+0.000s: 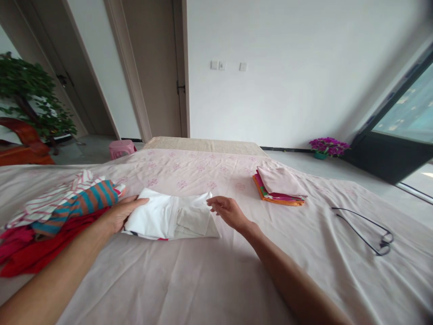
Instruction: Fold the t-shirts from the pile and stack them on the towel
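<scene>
A white garment [152, 214], partly folded into a flat rectangle, lies in front of me on the sheet. A little dark and red print peeks out along its near edge. My left hand [123, 213] grips its left end, with the thumb on top and the other fingers underneath, mostly hidden. At the far right corner of the garment is my right hand [228, 210], its fingers loosely bent and apart, the tips close to the cloth. Whether those tips touch the fabric is hard to see.
Left of the garment is a loose heap of clothes [72, 210], striped and red. A folded stack [280, 185] in pink and orange sits to the right, with black-framed glasses [382, 243] beyond it. All rest on a pale pink sheet [199, 280]. A pink stool [122, 148] stands behind.
</scene>
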Available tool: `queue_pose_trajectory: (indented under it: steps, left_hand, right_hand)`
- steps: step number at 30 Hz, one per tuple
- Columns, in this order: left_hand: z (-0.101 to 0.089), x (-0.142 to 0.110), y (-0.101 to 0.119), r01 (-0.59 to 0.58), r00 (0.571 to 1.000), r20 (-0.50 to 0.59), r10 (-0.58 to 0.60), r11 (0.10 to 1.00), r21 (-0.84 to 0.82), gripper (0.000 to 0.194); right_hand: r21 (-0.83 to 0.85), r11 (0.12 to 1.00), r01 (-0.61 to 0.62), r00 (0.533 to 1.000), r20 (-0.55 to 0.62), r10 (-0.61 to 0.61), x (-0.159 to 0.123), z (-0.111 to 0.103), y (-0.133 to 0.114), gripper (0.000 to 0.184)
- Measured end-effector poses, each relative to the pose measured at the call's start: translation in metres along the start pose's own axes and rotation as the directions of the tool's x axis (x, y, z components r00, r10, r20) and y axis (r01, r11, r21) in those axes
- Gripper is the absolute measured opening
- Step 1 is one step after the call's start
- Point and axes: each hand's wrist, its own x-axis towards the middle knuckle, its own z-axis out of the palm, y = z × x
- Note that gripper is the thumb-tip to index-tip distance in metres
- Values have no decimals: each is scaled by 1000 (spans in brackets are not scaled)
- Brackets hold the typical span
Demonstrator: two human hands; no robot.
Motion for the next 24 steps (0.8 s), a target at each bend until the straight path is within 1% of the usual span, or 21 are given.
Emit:
queue_pose_trajectory:
  steps: [1,3,5,9,12,14,16,18,19,20,21,23,24]
  left_hand:
    - [6,-2,4,23,999,26,-22,1000,-17,38]
    - [21,-5,12,41,995,89,-37,998,-42,44]
    - [37,-6,19,4,992,128,2,999,-46,52]
    - [70,-7,28,-95,984,152,89,995,36,65]
    - [98,-12,33,-131,983,146,115,986,103,63]
    - [116,-18,36,-135,982,147,120,986,96,60]
    - [129,-22,39,-125,975,192,113,991,51,58]
    - [137,-24,38,-125,966,226,121,992,1,55]
    - [138,-24,37,-144,965,221,143,990,-12,54]
    - [138,-23,34,-178,964,199,178,984,-18,53]
    - [136,-21,30,-224,961,163,224,974,-18,52]
    - [131,-16,19,-333,941,77,331,943,11,49]
    - [128,-13,13,-389,921,41,388,920,48,46]
  right_hand:
    - [104,993,-50,998,54,44,3,8,-6,27]
    - [274,951,-140,984,149,102,9,21,-18,30]
    - [382,900,-212,967,215,136,16,32,-30,34]
    - [491,800,-344,929,300,216,28,46,-44,41]
    - [547,700,-460,882,376,286,32,48,-46,50]
    - [568,670,-478,869,417,266,32,46,-46,56]
    - [583,677,-449,884,400,242,31,44,-45,56]
    - [593,688,-418,905,334,263,29,42,-42,47]
    - [596,689,-412,911,296,288,28,42,-40,39]
    - [600,688,-408,913,263,312,27,42,-37,33]
    - [605,685,-407,913,238,333,25,42,-34,30]
    - [618,670,-412,907,204,369,23,41,-27,33]
    - [627,661,-412,903,187,386,22,40,-23,34]
